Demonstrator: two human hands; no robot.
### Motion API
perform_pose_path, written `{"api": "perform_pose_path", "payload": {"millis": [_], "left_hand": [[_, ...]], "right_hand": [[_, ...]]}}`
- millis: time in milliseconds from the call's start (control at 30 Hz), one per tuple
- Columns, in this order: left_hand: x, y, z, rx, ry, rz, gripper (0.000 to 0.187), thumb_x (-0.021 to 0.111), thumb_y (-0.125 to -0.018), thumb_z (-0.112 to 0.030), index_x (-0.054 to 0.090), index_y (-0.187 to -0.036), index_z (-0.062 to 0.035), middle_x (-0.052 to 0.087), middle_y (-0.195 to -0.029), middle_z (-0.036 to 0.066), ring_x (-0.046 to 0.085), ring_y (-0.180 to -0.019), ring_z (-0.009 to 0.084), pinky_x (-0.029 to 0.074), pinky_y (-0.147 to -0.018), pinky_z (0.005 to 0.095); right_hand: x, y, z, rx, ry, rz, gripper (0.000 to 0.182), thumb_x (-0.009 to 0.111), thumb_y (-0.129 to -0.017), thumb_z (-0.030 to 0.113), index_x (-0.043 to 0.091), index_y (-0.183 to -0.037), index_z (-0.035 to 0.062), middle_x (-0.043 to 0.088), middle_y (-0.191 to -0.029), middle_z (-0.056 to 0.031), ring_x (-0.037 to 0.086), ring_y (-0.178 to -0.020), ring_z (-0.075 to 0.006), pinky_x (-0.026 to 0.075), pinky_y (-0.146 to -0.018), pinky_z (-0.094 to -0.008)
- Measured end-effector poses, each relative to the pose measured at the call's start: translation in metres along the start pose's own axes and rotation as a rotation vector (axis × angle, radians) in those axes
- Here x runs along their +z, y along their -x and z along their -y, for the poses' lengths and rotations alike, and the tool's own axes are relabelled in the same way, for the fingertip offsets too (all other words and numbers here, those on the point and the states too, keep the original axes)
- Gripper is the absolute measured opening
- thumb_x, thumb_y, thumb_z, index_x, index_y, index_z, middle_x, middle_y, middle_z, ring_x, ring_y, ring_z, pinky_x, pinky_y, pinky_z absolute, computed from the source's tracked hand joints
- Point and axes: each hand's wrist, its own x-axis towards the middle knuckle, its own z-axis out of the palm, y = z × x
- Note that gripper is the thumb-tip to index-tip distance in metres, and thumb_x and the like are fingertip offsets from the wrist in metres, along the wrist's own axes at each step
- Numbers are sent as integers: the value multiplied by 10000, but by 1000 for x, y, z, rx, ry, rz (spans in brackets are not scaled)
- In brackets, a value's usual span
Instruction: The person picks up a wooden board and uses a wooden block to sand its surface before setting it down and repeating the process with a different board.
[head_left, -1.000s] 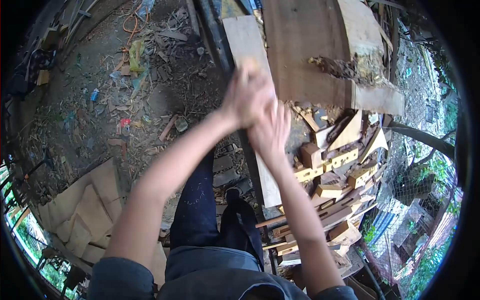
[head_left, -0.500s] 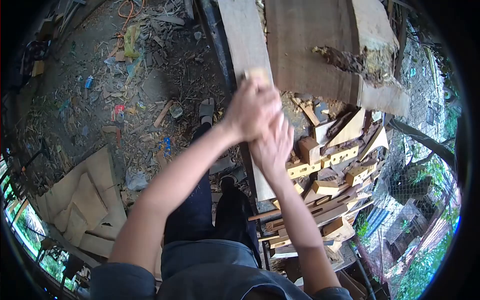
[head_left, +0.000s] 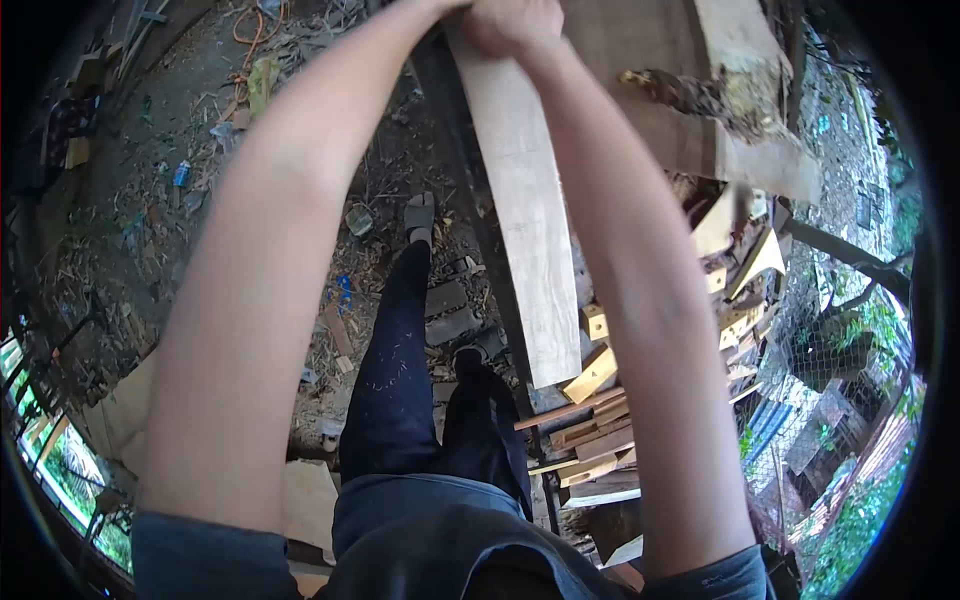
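Observation:
A long pale board (head_left: 520,190) lies lengthwise ahead of me, its near end beside my legs. Both arms are stretched out along it to the top edge of the view. My right hand (head_left: 512,22) is closed low over the far part of the board, its fingers curled. The wooden block seen under my hands a moment ago is hidden behind it. Only the wrist end of my left hand (head_left: 450,4) shows, close beside the right; its fingers are cut off by the frame.
A thick wooden slab (head_left: 640,130) with a rough knot lies right of the board. Yellowish wooden blocks (head_left: 592,375) with holes and several offcuts are piled on the right. Chips, scraps and a blue can (head_left: 181,174) litter the ground at left. A wire fence stands far right.
Both hands have moved forward along the board, away from my body, and the arms have straightened. The wooden block under them has gone out of sight. More of the board's near end shows.

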Motion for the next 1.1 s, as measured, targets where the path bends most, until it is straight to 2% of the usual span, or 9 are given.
{"api": "perform_pose_path", "payload": {"millis": [33, 100, 167, 200, 267, 400, 567, 867, 1100], "left_hand": [[-14, 9, -30, 52, 71, 11, 148, 538, -845, -229, 606, -792, -109, 602, -877, 113, 546, -926, 330, 374, -869, 456], [-40, 52, -119, 49, 71, 55, 218, 600, -799, -314, 657, -784, -104, 655, -856, 57, 588, -883, 279, 382, -885, 414], [-68, 111, -211, -201, 310, 400, 274, 624, -742, -374, 651, -738, -102, 635, -890, 91, 564, -910, 302, 357, -907, 493], [-87, 143, -266, -254, 402, 166, 313, 614, -744, -395, 649, -765, -84, 624, -952, 130, 520, -984, 339, 369, -897, 512], [-112, 204, -362, -285, 355, 293, 293, 628, -760, -380, 668, -853, -106, 597, -1029, 117, 482, -1027, 349, 384, -900, 522], [-136, 252, -457, -327, 335, 369, 190, 640, -825, -331, 683, -904, -164, 573, -1060, -22, 449, -1060, 230, 345, -1037, 436], [-116, 221, -382, -271, 375, 325, 256, 672, -727, -349, 665, -846, -122, 599, -1017, 18, 474, -1010, 253, 409, -904, 457], [-66, 64, -133, -257, 277, 29, 208, 490, -915, -232, 630, -848, -94, 604, -892, 85, 503, -981, 287, 357, -940, 421], [-25, -8, 5, 20, 41, -157, 162, 566, -839, -207, 623, -829, -55, 617, -917, 121, 561, -1023, 313, 368, -948, 462]], "right_hand": [[8, 22, -5, -51, 57, -67, 279, 549, -836, 256, 700, -973, 65, 657, -946, -139, 653, -736, -315, 490, -678, -463], [1, 119, 1, 21, 79, -123, 402, 563, -846, 253, 630, -1196, 68, 619, -1196, -189, 625, -964, -316, 465, -903, -442], [-18, 231, 4, 54, 37, 72, 532, 565, -851, 239, 533, -1349, 56, 536, -1328, -217, 527, -1166, -341, 379, -1027, -461], [-24, 294, 4, 49, 37, 104, 530, 556, -859, 245, 537, -1361, 76, 522, -1354, -214, 486, -1239, -347, 344, -1070, -487], [-47, 403, 8, 270, -136, 455, 520, 567, -843, 261, 575, -1335, 94, 515, -1364, -205, 446, -1280, -376, 288, -1121, -523], [-76, 484, 3, 214, -154, 417, 438, 595, -773, 267, 612, -1144, 35, 563, -1099, -186, 498, -989, -350, 355, -832, -463], [-60, 412, 7, 110, -134, 222, 391, 602, -759, 231, 616, -1087, 18, 498, -894, -152, 478, -861, -325, 346, -760, -462], [-24, 120, 25, 73, -42, 15, 330, 528, -839, 207, 638, -1101, 38, 557, -940, -147, 569, -860, -298, 398, -746, -419], [17, -28, 11, -123, 103, -225, 257, 575, -813, 263, 690, -994, 122, 611, -904, -129, 629, -795, -297, 444, -699, -443]]}}
